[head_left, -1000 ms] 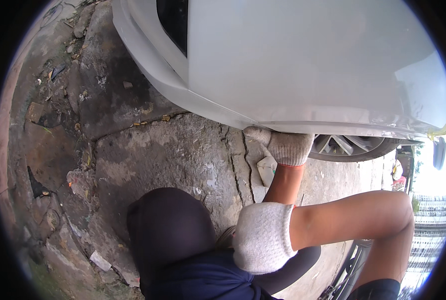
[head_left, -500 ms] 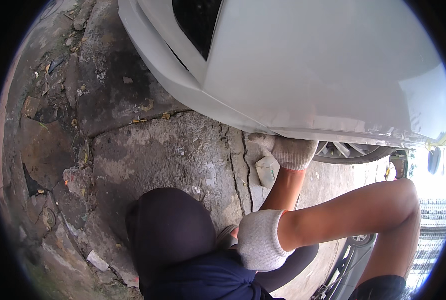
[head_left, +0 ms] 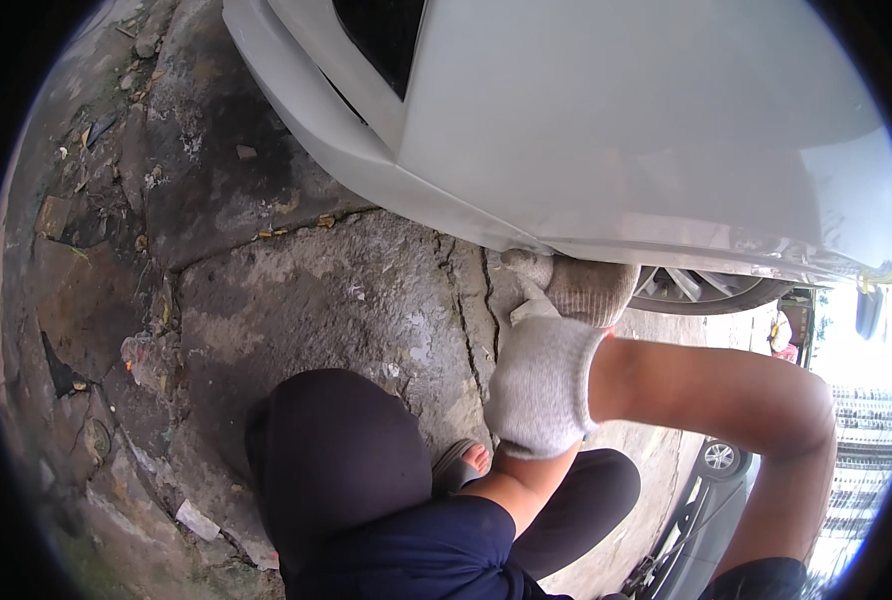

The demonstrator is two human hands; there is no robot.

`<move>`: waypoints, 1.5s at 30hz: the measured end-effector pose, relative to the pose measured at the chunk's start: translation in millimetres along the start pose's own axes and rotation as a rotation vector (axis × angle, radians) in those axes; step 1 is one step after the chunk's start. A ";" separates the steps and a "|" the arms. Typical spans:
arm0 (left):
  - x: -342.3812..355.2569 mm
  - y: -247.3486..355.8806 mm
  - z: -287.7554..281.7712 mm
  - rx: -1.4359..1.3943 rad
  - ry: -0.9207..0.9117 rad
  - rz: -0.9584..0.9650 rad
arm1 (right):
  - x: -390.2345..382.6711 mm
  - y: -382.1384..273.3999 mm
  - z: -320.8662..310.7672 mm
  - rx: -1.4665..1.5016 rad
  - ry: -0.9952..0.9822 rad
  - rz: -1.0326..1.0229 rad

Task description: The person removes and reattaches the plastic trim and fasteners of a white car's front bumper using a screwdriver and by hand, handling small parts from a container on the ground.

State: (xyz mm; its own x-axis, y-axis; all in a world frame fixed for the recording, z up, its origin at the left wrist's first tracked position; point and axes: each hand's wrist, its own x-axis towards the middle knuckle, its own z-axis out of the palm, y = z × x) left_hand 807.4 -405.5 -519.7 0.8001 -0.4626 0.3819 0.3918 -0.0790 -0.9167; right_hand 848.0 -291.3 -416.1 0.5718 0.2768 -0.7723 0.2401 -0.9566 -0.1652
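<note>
My left hand (head_left: 588, 287), in a soiled knitted glove, is up against the lower edge of the silver-white car bumper (head_left: 446, 195), beside the wheel. One gloved finger or thumb points left along that edge; the other fingers are hidden, so its grip cannot be told. My right hand (head_left: 539, 388), in a light grey knitted glove, lies across my left forearm just below the left glove's cuff. Its fingers are turned away from view. A pale angular object (head_left: 532, 300) shows partly between the two gloves, on the ground side.
The car's spoked wheel (head_left: 701, 290) is right of my left hand. Below lies cracked concrete (head_left: 296, 310), with debris (head_left: 146, 360) at left. My bent knee (head_left: 341, 430) and sandalled foot (head_left: 463, 463) are close below. Another car (head_left: 711, 500) stands at lower right.
My right hand has moved up along my left forearm toward the left glove, now covering much of the pale object. My left hand stays at the bumper edge; the view has shifted slightly.
</note>
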 end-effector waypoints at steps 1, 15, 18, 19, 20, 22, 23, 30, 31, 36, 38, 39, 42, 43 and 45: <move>-1.5 -0.2 0.5 0.004 -0.016 0.012 | -1.6 -9.8 3.2 0.084 -0.043 -0.121; 2.7 -1.9 14.7 -0.011 0.111 0.067 | 16.1 -0.8 36.0 0.242 -0.341 -0.118; 6.2 -1.1 20.6 0.062 0.138 0.028 | 8.0 19.6 8.3 0.007 -0.234 0.107; 4.3 -2.5 21.7 0.096 0.148 0.017 | 3.5 23.2 1.0 -0.058 -0.211 0.189; -0.6 -2.4 25.2 0.124 0.158 0.016 | 3.2 23.4 -2.3 -0.106 -0.196 0.251; 3.8 4.9 26.1 0.161 0.151 0.026 | 4.0 32.2 -11.5 -0.176 -0.140 0.329; 1.2 -1.5 24.7 0.155 0.160 0.032 | -1.4 32.0 -14.7 -0.182 -0.133 0.356; -7.4 -7.5 22.3 0.190 0.180 0.080 | -15.4 40.6 -6.0 -0.019 0.366 0.204; -8.9 -9.3 21.0 0.190 0.183 0.085 | -20.0 38.3 4.4 0.035 0.614 0.169; -10.7 -4.3 31.2 0.333 0.197 0.154 | -44.5 21.9 56.5 0.371 1.480 0.932; -15.2 -7.3 34.7 0.503 0.314 0.184 | -42.6 26.8 69.5 0.734 1.762 1.117; -13.9 -12.7 37.5 0.555 0.369 0.221 | -36.4 30.9 64.2 0.783 1.863 1.069; -14.9 -5.4 35.2 0.619 0.361 0.231 | -25.8 29.4 50.3 0.864 1.975 1.003; -15.1 -0.1 33.6 0.624 0.329 0.217 | -22.4 28.4 46.8 0.880 1.980 0.995; -15.2 1.3 31.5 0.684 0.345 0.226 | -18.0 25.9 42.2 0.964 2.083 0.929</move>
State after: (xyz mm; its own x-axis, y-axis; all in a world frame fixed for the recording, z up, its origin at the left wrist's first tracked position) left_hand 810.0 -370.8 -523.0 0.7516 -0.6587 0.0350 0.5181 0.5566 -0.6494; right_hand 810.9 -324.9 -432.4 0.1037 -0.9007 0.4218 -0.3144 -0.4321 -0.8453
